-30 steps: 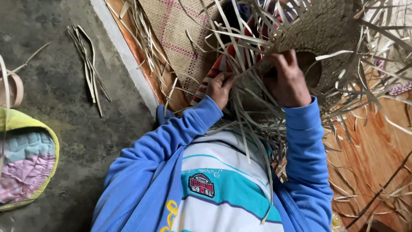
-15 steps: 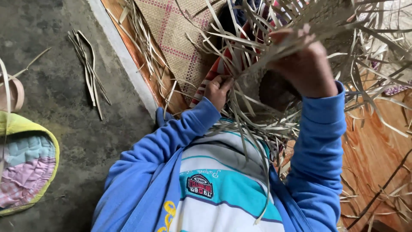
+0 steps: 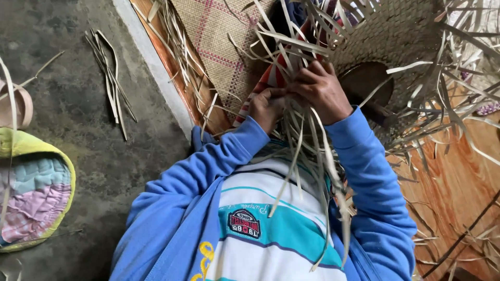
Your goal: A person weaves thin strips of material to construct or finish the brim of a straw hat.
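A half-woven straw piece [image 3: 388, 39] with many loose pale strips sticking out fills the upper right. My right hand [image 3: 322, 89] is closed around a bundle of those loose straw strips [image 3: 307, 156], which hang down over my striped shirt. My left hand [image 3: 265, 106] sits right beside it, its fingers pinching the same strips. Both arms are in blue sleeves. Part of the woven piece is hidden behind my hands.
A woven mat with pink lines [image 3: 219, 47] lies on a wooden floor [image 3: 458, 177]. Left of a pale edge is a grey concrete floor [image 3: 73, 156] with a few loose straw strips [image 3: 109, 78]. A quilted cushion with a yellow border [image 3: 31, 192] lies at far left.
My right hand came down from high on the woven piece to meet my left hand, and both now grip the hanging strips. The left hand has barely moved.
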